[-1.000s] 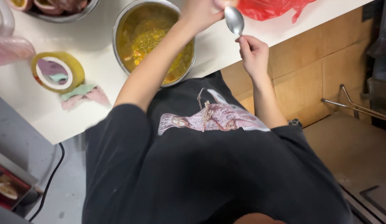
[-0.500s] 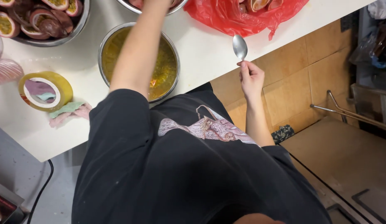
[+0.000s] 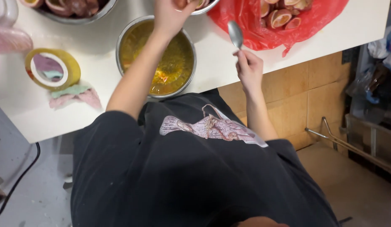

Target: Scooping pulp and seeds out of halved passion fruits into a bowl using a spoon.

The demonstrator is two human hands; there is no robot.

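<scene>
My right hand (image 3: 249, 70) is closed on the handle of a metal spoon (image 3: 235, 34), held bowl-up over the white table's (image 3: 229, 63) near edge, next to a red plastic bag (image 3: 250, 19) of cut fruit shells. My left arm stretches over a steel bowl of yellow pulp (image 3: 178, 63). My left hand (image 3: 170, 14) is at a second steel bowl (image 3: 206, 7) at the top edge, fingers curled on a pale fruit half (image 3: 181, 3) that is partly cut off by the frame.
A bowl of dark purple fruit halves (image 3: 73, 9) stands at the far left. A yellow tape roll (image 3: 52, 69), scraps of cloth (image 3: 76, 96) and a pink bag (image 3: 10, 40) lie on the left. A tiled wall and a metal rack (image 3: 351, 145) are on the right.
My left hand has moved away from the spoon and reached farther across the table to the bowl at the top. My right hand keeps the spoon upright near the table's edge.
</scene>
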